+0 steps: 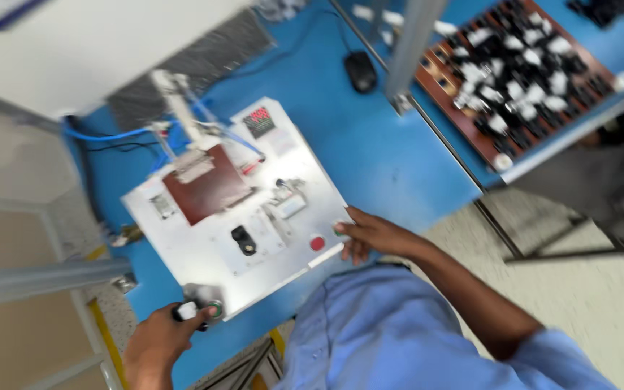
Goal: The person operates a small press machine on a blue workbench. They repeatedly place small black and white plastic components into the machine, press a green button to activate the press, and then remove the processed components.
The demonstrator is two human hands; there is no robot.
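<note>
I stand over the flat white metal fixture plate [211,238] on the blue bench top [384,159], and everything I touch sits along its near edge. My left hand [154,345] is at the plate's near left corner, fingers curled around a small black-and-white part [186,311], with the thumb next to the round green push button [214,310] there; the blur keeps me from saying whether the thumb actually presses it. My right hand [371,235] is at the plate's near right corner, fingers loosely bent and spread, holding nothing, the tips resting on a second green button [339,230] at that edge. With one button at each near corner, both my hands sit wide apart at the plate's edge, away from its middle. A round red button [317,243] lies on the plate just inboard of my right fingers. Nearer the plate's centre a small black component [243,240] rests in its seat, and behind that stands the dark red-brown rectangular press block [207,189] with blue air hoses [110,135] running off the plate's far left side.
</note>
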